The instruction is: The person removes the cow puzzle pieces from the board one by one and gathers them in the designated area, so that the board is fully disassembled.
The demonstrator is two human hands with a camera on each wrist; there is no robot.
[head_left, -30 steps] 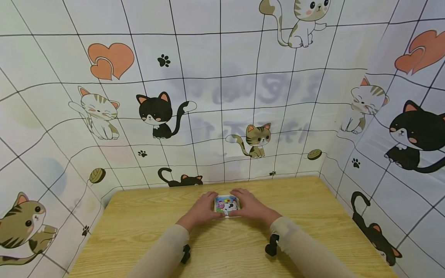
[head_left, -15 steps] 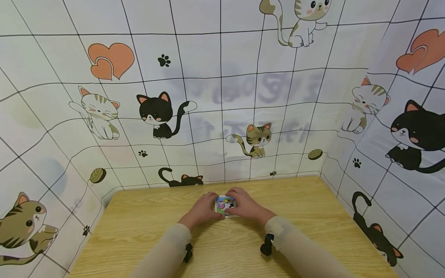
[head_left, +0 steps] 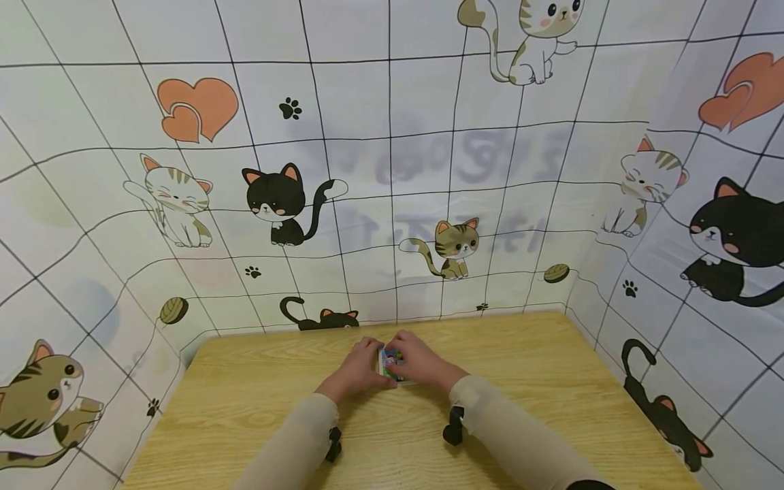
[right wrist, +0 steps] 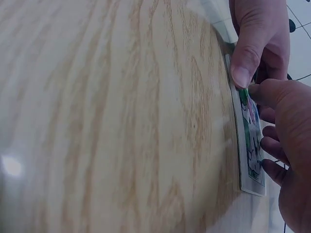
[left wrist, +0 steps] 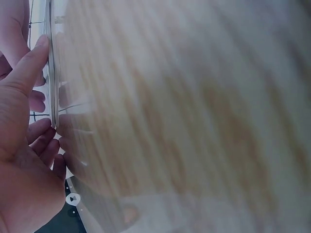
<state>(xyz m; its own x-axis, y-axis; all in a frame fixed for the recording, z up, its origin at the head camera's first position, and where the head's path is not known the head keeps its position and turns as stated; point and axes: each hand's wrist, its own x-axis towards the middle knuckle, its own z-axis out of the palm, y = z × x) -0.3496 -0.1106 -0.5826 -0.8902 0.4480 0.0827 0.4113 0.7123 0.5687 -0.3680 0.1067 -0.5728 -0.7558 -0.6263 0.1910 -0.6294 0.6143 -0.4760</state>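
A small picture board (head_left: 387, 376) with a pale frame and a cartoon print lies flat on the wooden table. My left hand (head_left: 360, 364) grips its left end; in the left wrist view that thumb (left wrist: 36, 58) lies along the board's edge. My right hand (head_left: 419, 357) reaches over the board from the right and hides most of the picture. In the right wrist view, the right thumb (right wrist: 265, 92) touches the picture (right wrist: 252, 141) close to the left thumb. The other right fingers are loosely bent by the board's far side.
The wooden table (head_left: 245, 381) spreads around both arms. A white cloth wall (head_left: 392, 286) with grid lines and cartoon cats stands behind it and along both sides. Small black devices, one at the right wrist (head_left: 453, 425), hang under the sleeves.
My right hand has slid left across the board, from its right end to over the picture, covering more of it. My left hand and the board stay nearly in place.
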